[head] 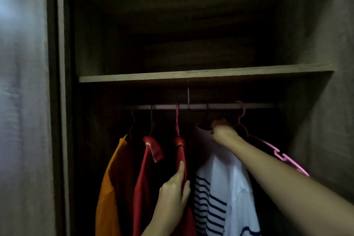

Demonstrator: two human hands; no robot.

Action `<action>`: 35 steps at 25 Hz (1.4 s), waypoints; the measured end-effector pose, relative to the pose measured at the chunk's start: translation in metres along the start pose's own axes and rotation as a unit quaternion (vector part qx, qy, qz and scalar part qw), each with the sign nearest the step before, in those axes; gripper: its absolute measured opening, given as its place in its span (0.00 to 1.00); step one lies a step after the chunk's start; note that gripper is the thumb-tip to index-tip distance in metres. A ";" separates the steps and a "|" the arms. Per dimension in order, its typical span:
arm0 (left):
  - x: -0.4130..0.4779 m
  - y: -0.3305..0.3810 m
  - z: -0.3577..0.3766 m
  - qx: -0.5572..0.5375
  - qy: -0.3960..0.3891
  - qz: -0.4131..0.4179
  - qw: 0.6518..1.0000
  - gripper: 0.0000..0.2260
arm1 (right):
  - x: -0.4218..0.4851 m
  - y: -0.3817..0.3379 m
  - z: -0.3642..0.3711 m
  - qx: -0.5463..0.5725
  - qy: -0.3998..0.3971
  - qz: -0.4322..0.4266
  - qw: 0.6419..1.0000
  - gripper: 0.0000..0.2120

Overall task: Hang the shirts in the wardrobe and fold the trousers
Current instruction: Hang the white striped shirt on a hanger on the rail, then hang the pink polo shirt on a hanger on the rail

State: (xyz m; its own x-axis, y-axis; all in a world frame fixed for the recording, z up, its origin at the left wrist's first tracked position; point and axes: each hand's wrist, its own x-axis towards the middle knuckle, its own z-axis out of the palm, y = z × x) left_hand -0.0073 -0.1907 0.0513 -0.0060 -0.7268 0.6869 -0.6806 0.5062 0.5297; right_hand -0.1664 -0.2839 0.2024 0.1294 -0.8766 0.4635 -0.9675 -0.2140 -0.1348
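My right hand (223,133) clutches the top of the white, navy-striped shirt (224,184) hanging just under the grey metal rail (220,106). Lower, my left hand (174,189) pinches the neighbouring red fabric shirt (181,154) by its edge.

Four shirts (145,178), five hangers (283,156), two hands (172,191), one rail (220,106)

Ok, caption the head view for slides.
Left hand pinches a red shirt; right hand grips the striped shirt's neck under the rail.
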 end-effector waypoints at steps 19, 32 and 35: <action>-0.104 -0.042 -0.126 0.129 0.177 -0.008 0.976 0.20 | -0.133 -0.140 0.056 0.288 0.146 -0.288 0.902 0.10; -0.366 -0.200 -0.391 0.305 0.176 -0.336 0.874 0.21 | -0.318 -0.427 0.241 0.352 -0.263 -0.318 0.840 0.18; -0.420 -0.233 -0.429 0.343 0.132 -0.410 0.835 0.28 | -0.362 -0.487 0.270 0.351 -0.313 -0.307 0.827 0.26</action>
State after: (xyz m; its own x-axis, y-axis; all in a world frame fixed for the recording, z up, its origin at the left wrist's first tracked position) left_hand 0.4683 0.1953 -0.1472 0.7689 -0.5239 0.3666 -0.6354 -0.5624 0.5290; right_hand 0.3165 0.0211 -0.1364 0.8497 -0.5137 0.1186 -0.3409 -0.7069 -0.6198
